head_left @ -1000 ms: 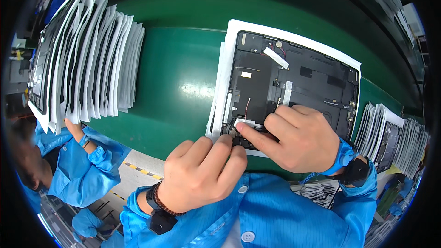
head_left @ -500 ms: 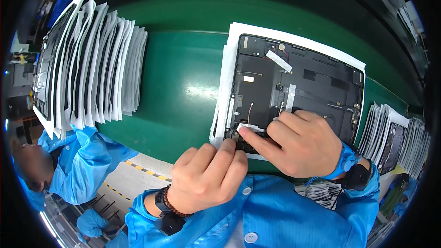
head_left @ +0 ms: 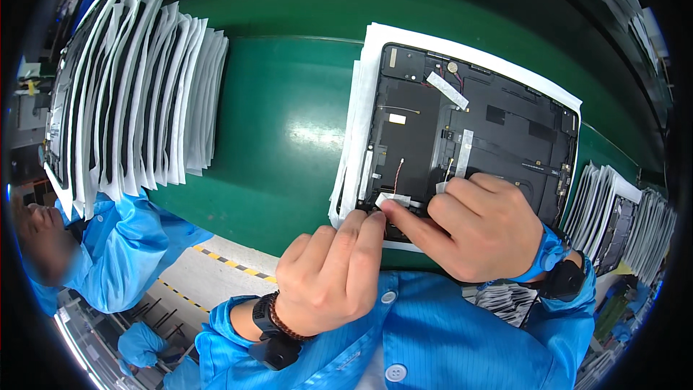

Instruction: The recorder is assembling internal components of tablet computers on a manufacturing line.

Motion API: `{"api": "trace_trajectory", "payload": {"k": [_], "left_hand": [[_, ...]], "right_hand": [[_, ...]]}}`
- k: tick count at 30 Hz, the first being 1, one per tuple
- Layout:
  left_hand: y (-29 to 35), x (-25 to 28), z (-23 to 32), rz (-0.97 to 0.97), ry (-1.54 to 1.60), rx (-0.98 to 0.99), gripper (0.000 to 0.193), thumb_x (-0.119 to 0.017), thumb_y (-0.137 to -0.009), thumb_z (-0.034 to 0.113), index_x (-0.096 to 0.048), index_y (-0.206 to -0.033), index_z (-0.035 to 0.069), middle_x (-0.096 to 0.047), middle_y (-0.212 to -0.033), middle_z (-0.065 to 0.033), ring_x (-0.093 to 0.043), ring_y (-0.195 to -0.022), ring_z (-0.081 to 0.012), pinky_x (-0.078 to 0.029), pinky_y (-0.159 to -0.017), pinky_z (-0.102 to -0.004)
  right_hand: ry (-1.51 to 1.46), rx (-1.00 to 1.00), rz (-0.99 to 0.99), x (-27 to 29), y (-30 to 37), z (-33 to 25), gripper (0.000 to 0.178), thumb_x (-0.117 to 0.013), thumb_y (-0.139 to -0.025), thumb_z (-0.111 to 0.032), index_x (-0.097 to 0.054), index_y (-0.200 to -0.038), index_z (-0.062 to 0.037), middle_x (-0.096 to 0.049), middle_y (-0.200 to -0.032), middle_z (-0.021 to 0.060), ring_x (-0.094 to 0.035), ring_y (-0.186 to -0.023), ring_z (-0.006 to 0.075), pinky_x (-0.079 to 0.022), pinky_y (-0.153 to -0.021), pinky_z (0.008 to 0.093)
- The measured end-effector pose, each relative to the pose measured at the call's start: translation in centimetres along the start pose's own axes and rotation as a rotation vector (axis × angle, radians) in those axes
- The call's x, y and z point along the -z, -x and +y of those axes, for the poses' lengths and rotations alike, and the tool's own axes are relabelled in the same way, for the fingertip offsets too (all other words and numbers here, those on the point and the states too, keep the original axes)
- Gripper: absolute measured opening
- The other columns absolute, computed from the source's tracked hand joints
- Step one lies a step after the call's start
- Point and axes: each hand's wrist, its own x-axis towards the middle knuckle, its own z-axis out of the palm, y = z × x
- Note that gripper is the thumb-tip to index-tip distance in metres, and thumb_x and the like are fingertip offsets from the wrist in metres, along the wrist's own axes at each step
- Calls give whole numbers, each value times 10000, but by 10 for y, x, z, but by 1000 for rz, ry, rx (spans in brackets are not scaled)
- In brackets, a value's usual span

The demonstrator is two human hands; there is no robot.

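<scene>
A black tablet back housing [head_left: 411,141] lies inner side up on white sheets [head_left: 351,137]. Near its lower left corner sits a small white strip [head_left: 401,200] beside a thin red wire [head_left: 398,178]. My right hand [head_left: 480,227] presses that strip with a stretched index fingertip; its other fingers curl over the housing and nothing shows in them. My left hand [head_left: 326,274] is closed in a pinch at the same corner, next to the strip. What its fingertips hold, if anything, is hidden. Other pale strips [head_left: 447,90] stick to the housing higher up.
On the green table [head_left: 274,137], a tall stack of housings layered with white sheets [head_left: 133,101] stands at the left. More layered stacks [head_left: 588,202] stand at the far right. A co-worker's blue sleeve [head_left: 137,245] is beside the left stack.
My left fingertips have shifted slightly right and up, closer to the white strip. My right index finger stays on the strip. The view has shifted a little.
</scene>
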Motion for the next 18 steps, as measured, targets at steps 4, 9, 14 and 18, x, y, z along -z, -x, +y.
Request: {"api": "trace_trajectory", "payload": {"k": [4,9,14,18], "left_hand": [[-3,3,1,-38,-14,27,476,-637,-646,-90,-658,-1121,-72,-693,-934,-162,-620,-606,-205,-484,-516,-307],[-5,6,3,-88,-10,40,474,-633,-652,-69,-710,-1120,-66,-691,-946,-150,-633,-617,-205,-498,-520,-306],[-5,4,2,-92,-24,31,469,-643,-657,-44,-718,-1120,-63,-683,-946,-137,-633,-619,-185,-500,-516,-287],[0,-6,-6,-15,-115,-70,405,-632,-727,88,-745,-1097,-31,-657,-954,-72,-520,-579,-84,-402,-471,-220]], "right_hand": [[-10,1,11,1,-1,1,328,-674,-838,-172,-762,-1127,-45,-485,-742,-36,-511,-671,104,-432,-533,229],[-14,8,-2,5,-2,2,325,-668,-810,-164,-764,-1091,-32,-476,-725,-27,-516,-659,113,-419,-516,235],[-140,-88,115,9,-4,1,326,-688,-753,-136,-768,-1047,-19,-462,-712,-10,-518,-625,126,-408,-470,255],[-280,-235,174,10,-16,-1,282,-715,-693,-84,-751,-966,-25,-466,-715,13,-540,-618,153,-438,-461,291]]}}
